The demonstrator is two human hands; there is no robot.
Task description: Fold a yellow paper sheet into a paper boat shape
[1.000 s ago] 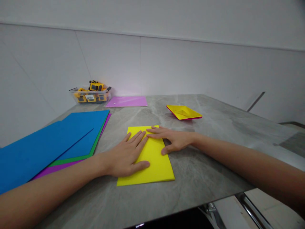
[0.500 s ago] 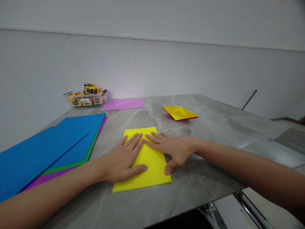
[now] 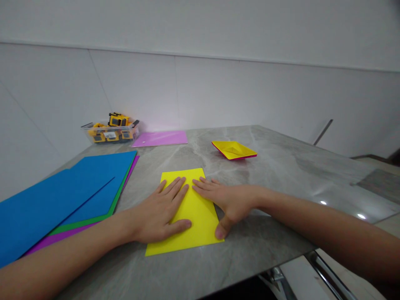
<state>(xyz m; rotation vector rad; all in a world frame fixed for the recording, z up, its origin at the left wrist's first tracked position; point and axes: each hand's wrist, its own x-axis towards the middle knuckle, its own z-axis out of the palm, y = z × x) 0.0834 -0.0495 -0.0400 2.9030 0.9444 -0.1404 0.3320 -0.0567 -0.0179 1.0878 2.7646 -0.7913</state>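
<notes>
A yellow sheet of paper (image 3: 198, 225) lies flat on the grey table in front of me. My left hand (image 3: 164, 212) rests on its left half, palm down with the fingers spread. On the right side, my right hand (image 3: 226, 204) presses its fingertips onto the paper, while its thumb touches the lower right edge. Both hands are open and hold nothing. Beyond them stands a folded paper boat (image 3: 234, 150), yellow inside with a red underside.
Large blue sheets (image 3: 96, 171) lie at left over a green sheet (image 3: 79, 223) and a purple one (image 3: 59, 238). A clear plastic box (image 3: 111, 135) of yellow toy vehicles stands by the wall, beside a pink sheet (image 3: 161, 138). The table's front edge (image 3: 265, 273) is near.
My right hand has slid slightly to the right, widening the gap between the two hands' fingertips. The left hand stays in place on the paper. The whole view has shifted a little.
</notes>
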